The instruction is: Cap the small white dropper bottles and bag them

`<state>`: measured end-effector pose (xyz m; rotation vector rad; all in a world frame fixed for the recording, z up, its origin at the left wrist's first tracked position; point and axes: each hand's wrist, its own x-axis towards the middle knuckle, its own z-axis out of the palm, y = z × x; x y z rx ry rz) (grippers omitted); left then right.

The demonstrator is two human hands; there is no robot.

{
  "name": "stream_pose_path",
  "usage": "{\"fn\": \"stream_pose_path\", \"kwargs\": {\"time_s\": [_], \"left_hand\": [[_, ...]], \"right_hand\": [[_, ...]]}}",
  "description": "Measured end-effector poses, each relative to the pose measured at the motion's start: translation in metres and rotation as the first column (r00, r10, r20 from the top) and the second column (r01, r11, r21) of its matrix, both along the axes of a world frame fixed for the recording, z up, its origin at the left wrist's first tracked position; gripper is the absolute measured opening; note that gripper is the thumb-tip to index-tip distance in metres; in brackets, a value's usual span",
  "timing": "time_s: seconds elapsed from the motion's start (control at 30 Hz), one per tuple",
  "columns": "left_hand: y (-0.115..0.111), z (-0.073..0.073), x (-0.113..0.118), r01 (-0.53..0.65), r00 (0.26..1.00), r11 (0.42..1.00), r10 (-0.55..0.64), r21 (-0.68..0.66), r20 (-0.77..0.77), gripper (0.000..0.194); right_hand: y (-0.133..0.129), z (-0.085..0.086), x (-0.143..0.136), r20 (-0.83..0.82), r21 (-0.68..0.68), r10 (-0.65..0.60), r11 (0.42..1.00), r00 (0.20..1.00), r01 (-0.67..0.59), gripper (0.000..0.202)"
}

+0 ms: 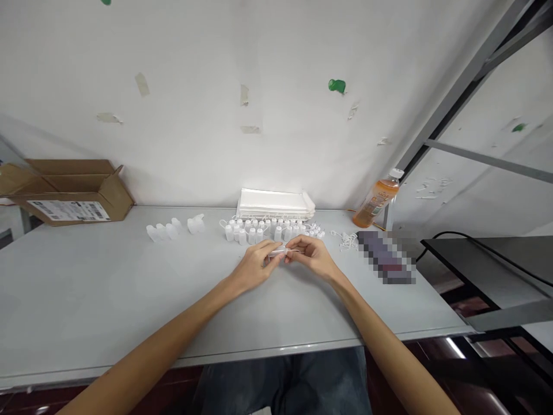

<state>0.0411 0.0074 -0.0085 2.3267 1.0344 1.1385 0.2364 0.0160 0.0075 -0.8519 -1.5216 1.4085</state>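
Note:
In the middle, just above the table, my left hand (pixel 254 266) is closed around a small translucent plastic bottle (pixel 276 251), which lies on its side with its neck to the right. At the neck end, my right hand (pixel 316 257) pinches a thin white cord (pixel 298 250); its fingertips partly hide the neck. Right behind my hands stand several similar small bottles (pixel 253 235) with white tops, some with looped cords. Small white caps (pixel 317 231) lie in a cluster at the right end of those bottles. Farther right is a tangle of white cords (pixel 345 240).
A stack of white trays (pixel 274 202) sits against the wall. Translucent plastic pieces (pixel 166 230) lie on the left of the grey table (pixel 108 300), near an open cardboard box (pixel 82 199). A drink bottle (pixel 377 199) leans at the right, behind a pixelated object (pixel 386 257).

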Motion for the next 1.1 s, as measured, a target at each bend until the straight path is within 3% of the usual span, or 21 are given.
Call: {"fn": "stream_pose_path", "kwargs": {"time_s": [0.13, 0.7, 0.83, 1.1], "left_hand": [[0.003, 0.0, 0.0, 0.018, 0.999, 0.999, -0.017, -0.045, 0.034, 0.019], [-0.001, -0.008, 0.004, 0.033, 0.996, 0.98, -0.048, 0.195, 0.071, 0.022], [0.0, -0.009, 0.003, 0.042, 0.991, 0.971, -0.071, 0.237, 0.114, 0.023], [0.0, -0.008, 0.003, 0.04, 0.998, 0.871, -0.055, 0.49, 0.015, 0.026]], "right_hand": [[0.0, 0.0, 0.003, 0.057, 0.026, -0.019, 1.0, 0.998, 0.018, 0.029], [-0.004, 0.003, 0.0, -0.022, -0.085, 0.014, 0.996, 1.0, -0.016, 0.032], [-0.006, 0.003, 0.0, -0.008, -0.108, 0.087, 0.99, 0.996, -0.087, 0.037], [-0.007, 0.006, 0.001, -0.001, -0.004, 0.071, 0.997, 0.997, -0.071, 0.03]]}}
